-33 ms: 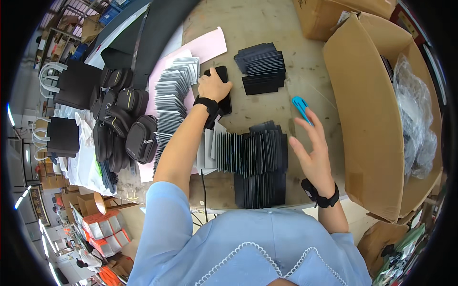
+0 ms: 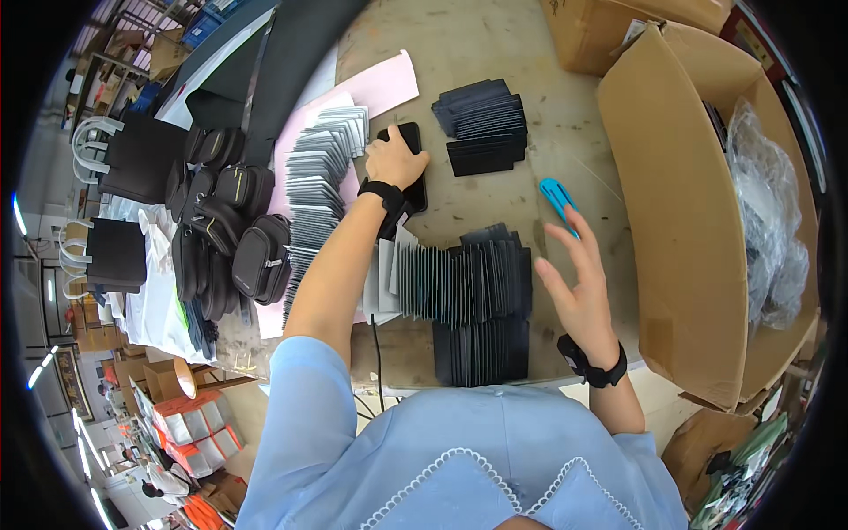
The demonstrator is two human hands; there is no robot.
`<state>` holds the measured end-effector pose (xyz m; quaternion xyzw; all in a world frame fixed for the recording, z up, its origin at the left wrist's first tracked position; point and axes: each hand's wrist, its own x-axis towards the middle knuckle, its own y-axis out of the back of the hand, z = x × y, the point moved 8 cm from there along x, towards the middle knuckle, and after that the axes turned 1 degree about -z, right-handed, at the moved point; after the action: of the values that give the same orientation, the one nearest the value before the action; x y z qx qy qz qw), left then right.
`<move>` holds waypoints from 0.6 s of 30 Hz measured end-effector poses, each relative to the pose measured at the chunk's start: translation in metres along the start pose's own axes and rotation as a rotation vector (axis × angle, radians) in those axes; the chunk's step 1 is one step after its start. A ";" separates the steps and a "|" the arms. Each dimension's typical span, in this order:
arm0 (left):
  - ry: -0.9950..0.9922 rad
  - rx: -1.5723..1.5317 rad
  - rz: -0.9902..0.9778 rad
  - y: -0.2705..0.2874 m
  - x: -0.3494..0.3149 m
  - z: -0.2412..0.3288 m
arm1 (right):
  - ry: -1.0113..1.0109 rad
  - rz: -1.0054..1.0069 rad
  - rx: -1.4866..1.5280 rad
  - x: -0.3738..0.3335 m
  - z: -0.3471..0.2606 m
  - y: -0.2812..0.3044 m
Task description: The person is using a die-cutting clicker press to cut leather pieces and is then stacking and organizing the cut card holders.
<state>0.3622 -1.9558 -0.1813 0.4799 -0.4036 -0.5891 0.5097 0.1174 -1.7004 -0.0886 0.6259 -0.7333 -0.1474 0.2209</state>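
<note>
My left hand (image 2: 396,161) rests on a black smartphone (image 2: 412,138) lying on the table, its fingers apart and touching the phone from above. The phone is partly hidden under the hand and wrist. On the right, my right hand (image 2: 580,291) hovers with fingers spread and holds nothing. Its fingertips come close to a blue box cutter (image 2: 559,200); whether they touch it I cannot tell. Between my arms stands a long row of thin black folded cards (image 2: 459,283), with a few pale ones at its left end. A smaller fanned stack of black cards (image 2: 484,124) lies farther back.
Left of my left arm, a curved row of grey-white cards (image 2: 316,177) sits on pink paper (image 2: 389,81). Several black zip cases (image 2: 261,256) and black bags (image 2: 117,256) lie farther left. A tall open cardboard box (image 2: 676,212) with clear plastic wrap (image 2: 768,230) stands right.
</note>
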 end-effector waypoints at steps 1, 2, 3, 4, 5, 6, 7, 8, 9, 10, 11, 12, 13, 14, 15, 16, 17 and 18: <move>-0.002 0.003 -0.003 0.000 -0.001 0.002 | -0.018 0.001 0.008 -0.005 0.003 0.000; -0.004 0.006 -0.005 0.001 -0.001 0.002 | -0.035 0.001 0.016 -0.011 0.006 -0.001; -0.008 0.007 -0.003 0.003 0.000 0.004 | -0.039 -0.006 0.005 -0.014 0.007 -0.002; -0.009 0.024 -0.013 0.001 0.001 0.004 | -0.044 -0.013 -0.005 -0.017 0.008 -0.004; -0.021 0.018 -0.005 0.002 -0.001 0.004 | -0.048 -0.020 -0.016 -0.020 0.010 -0.006; -0.030 0.013 0.007 0.004 -0.003 0.002 | -0.034 -0.029 -0.040 -0.025 0.014 -0.010; -0.041 0.006 0.015 0.005 -0.003 0.000 | -0.034 -0.061 -0.041 -0.029 0.015 -0.014; -0.106 -0.061 0.025 0.003 0.003 -0.009 | -0.033 -0.093 -0.042 -0.033 0.015 -0.018; -0.119 -0.206 -0.018 0.007 0.007 -0.018 | -0.029 -0.127 -0.039 -0.038 0.017 -0.022; -0.092 -0.337 -0.042 0.016 0.005 -0.024 | 0.017 -0.130 -0.076 -0.044 0.017 -0.025; -0.064 -0.467 -0.067 0.025 0.004 -0.030 | 0.005 -0.137 -0.065 -0.052 0.022 -0.027; -0.044 -0.463 -0.019 0.028 0.009 -0.050 | -0.001 -0.153 -0.055 -0.059 0.027 -0.030; -0.054 -0.470 0.034 0.043 0.004 -0.054 | -0.014 -0.165 -0.047 -0.065 0.031 -0.032; -0.042 -0.522 0.024 0.049 0.006 -0.064 | -0.004 -0.138 -0.058 -0.069 0.031 -0.031; -0.025 -0.574 0.015 0.054 0.006 -0.075 | -0.035 -0.118 -0.044 -0.073 0.037 -0.031; -0.045 -0.591 0.021 0.056 0.007 -0.084 | -0.066 -0.100 -0.030 -0.078 0.045 -0.030; -0.066 -0.607 0.027 0.055 0.009 -0.094 | -0.097 -0.082 -0.016 -0.081 0.052 -0.031; -0.089 -0.625 0.034 0.060 0.008 -0.094 | -0.143 -0.046 0.023 -0.083 0.061 -0.031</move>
<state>0.4666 -1.9713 -0.1450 0.2668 -0.2331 -0.6964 0.6242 0.1226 -1.6276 -0.1675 0.6330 -0.7343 -0.1884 0.1571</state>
